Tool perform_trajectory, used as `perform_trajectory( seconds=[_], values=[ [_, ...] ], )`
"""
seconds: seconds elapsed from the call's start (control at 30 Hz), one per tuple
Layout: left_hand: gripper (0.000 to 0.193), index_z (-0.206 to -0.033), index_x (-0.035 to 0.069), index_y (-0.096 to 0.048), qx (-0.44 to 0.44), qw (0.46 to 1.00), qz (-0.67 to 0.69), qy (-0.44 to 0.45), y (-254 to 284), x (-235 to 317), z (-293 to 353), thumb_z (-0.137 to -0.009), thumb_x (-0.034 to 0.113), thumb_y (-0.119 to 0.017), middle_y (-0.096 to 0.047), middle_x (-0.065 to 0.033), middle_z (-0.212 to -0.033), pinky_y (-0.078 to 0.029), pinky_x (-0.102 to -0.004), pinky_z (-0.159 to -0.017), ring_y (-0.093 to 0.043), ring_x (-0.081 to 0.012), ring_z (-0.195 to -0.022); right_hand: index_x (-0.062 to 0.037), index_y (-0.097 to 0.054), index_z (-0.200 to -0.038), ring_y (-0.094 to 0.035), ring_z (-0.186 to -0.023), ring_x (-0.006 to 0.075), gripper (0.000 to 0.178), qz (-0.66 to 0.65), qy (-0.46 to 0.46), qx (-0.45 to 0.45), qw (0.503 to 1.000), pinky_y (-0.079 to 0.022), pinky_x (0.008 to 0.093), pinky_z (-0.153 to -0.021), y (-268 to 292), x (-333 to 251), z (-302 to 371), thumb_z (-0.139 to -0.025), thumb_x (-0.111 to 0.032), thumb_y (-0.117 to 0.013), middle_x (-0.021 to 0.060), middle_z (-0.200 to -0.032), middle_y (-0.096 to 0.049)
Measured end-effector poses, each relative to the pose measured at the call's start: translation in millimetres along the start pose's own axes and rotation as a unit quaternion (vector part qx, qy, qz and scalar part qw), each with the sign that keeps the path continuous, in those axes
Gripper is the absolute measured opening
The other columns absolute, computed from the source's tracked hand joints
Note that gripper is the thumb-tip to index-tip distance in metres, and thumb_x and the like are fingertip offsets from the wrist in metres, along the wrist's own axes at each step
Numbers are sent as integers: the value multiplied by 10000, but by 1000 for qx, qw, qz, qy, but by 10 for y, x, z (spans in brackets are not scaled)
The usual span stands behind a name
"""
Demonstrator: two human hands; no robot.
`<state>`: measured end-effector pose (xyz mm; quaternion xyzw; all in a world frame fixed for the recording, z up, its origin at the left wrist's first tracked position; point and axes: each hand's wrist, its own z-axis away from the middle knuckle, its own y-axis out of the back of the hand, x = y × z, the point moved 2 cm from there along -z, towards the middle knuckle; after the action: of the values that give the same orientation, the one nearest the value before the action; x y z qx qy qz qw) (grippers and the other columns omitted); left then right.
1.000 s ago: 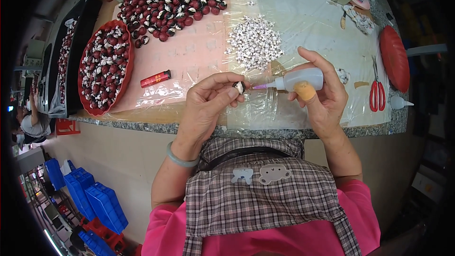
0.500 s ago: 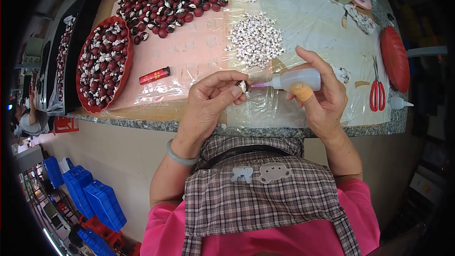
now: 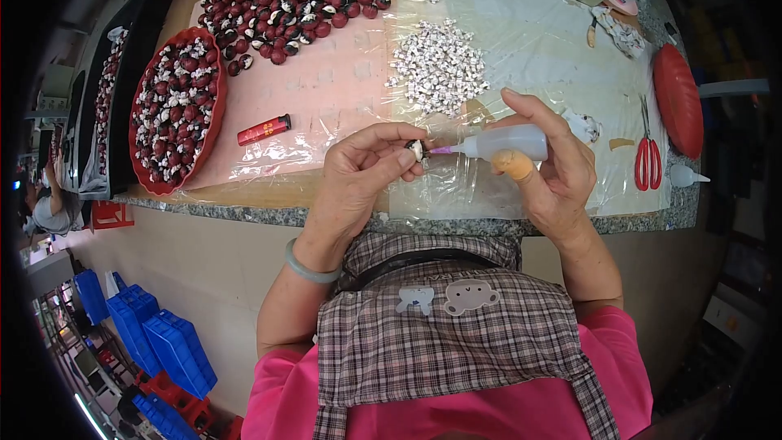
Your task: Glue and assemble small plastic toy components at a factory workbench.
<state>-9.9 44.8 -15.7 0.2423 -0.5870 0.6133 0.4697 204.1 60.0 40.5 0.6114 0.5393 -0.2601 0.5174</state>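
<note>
Between thumb and fingers, my left hand (image 3: 364, 165) pinches a small round black-and-white piece (image 3: 417, 149). My right hand (image 3: 555, 165) grips a translucent squeeze bottle (image 3: 507, 142) lying sideways, its thumb wearing an orange finger cover (image 3: 513, 164). The bottle's thin purple nozzle (image 3: 441, 149) points left, with its tip at or very near the piece. Just beyond the hands lies a heap of tiny white pieces (image 3: 440, 65) with dark marks. Farther left spreads a big pile of dark red, black and white balls (image 3: 293, 4).
A red scalloped tray (image 3: 220, 106) of red balls and white bits stands at left, near a red lighter (image 3: 264, 129). On the right are red-handled scissors (image 3: 648, 165), a red oval dish (image 3: 678, 102) and a small white bottle (image 3: 688, 176). Blue crates (image 3: 181, 354) sit on the floor.
The bottle and my right hand have shifted very slightly left, and the bottle's body is tilted a little differently. My left hand holds the piece in nearly the same place.
</note>
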Motion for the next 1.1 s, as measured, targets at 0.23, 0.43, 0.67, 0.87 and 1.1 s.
perform_trajectory(
  seconds=[0.23, 0.43, 0.67, 0.87, 1.1],
  values=[
    [282, -1161, -28, -597, 17, 1000, -8, -1, 36, 29, 0, -880, -7, -587, -663, -97, -995, -483, -228, -689, -601, -104, -779, -4, -533, -1150, -661, -827, 188, 339, -207, -92, 16, 974, -535, 262, -657, 227, 224, -98, -844, -30, -676, 128, -1038, -624],
    [272, -1149, -33, -607, 21, 1000, -3, -1, 59, 4, -2, -879, -23, -580, -660, -108, -1020, -494, -226, -713, -607, -105, -788, 5, -514, -1065, -656, -824, 181, 282, -263, -209, 15, 942, -527, 246, -657, 304, 482, -254, -835, -39, -670, 98, -991, -587],
    [265, -1143, -39, -609, 14, 1000, -11, 2, 77, 8, -24, -880, -10, -593, -660, -121, -1062, -507, -229, -757, -623, -112, -824, -47, -603, -1044, -610, -812, 148, 254, 20, -292, -32, 956, -488, 258, -715, 224, 746, -391, -800, -25, -669, 38, -903, -601],
    [287, -1164, -42, -598, 4, 1000, 1, -4, 89, -16, -30, -880, -1, -600, -658, -131, -1074, -509, -239, -772, -623, -118, -836, 5, -656, -937, -609, -783, 187, 169, 207, -75, -71, 973, -473, 299, -713, 101, 691, -489, -774, -24, -690, 72, -867, -617],
    [260, -1144, -28, -597, 6, 1000, -15, -9, 67, -13, -18, -888, 19, -602, -654, -119, -1061, -509, -244, -774, -620, -125, -848, -11, -654, -938, -608, -708, 146, 126, 136, -127, -70, 980, -480, 260, -626, 100, 644, -544, -819, -50, -668, 47, -832, -625]
  ],
)
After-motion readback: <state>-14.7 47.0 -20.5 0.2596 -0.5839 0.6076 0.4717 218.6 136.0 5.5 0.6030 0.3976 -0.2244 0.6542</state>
